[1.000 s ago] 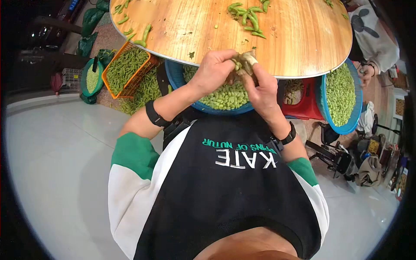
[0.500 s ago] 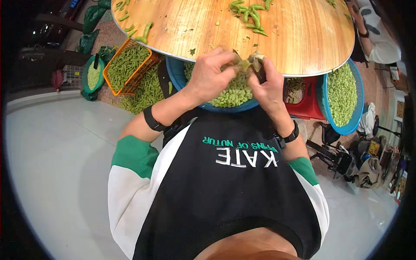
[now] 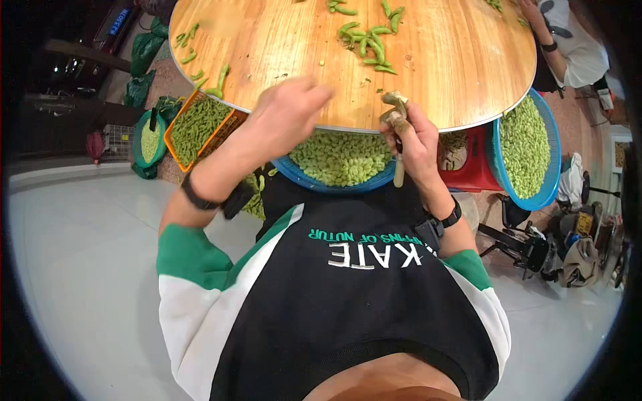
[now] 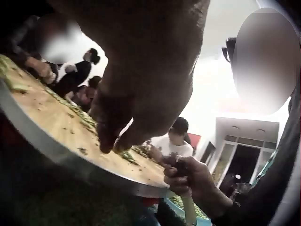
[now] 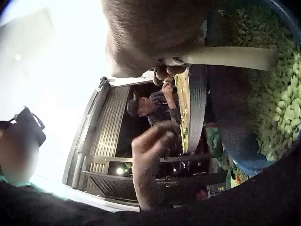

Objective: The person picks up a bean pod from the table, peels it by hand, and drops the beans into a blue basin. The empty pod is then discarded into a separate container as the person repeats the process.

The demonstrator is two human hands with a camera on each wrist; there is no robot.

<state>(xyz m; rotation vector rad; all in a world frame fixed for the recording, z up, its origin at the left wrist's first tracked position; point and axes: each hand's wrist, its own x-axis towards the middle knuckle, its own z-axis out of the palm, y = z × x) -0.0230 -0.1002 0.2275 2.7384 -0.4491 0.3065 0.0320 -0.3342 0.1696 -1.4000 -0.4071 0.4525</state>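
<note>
Wood table (image 3: 441, 67): green pods (image 3: 373, 48) scattered on top. Right hand (image 3: 417, 142) grips pale-handled tool (image 3: 399, 171) at table's near edge. Left hand (image 3: 286, 113) blurred over same edge, can't tell grip. Blue basket (image 3: 314, 184) below it; orange crate (image 3: 175, 148) by table's left; grey floor (image 3: 100, 267) around.

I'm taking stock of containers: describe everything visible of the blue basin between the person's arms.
The blue basin looks round and plastic, its mouth facing up. Pale green shelled beans fill its visible part. The wooden tabletop hides its far side from the head camera; what supports it is hidden. Neither the left hand nor the right hand visibly touches it.
</note>
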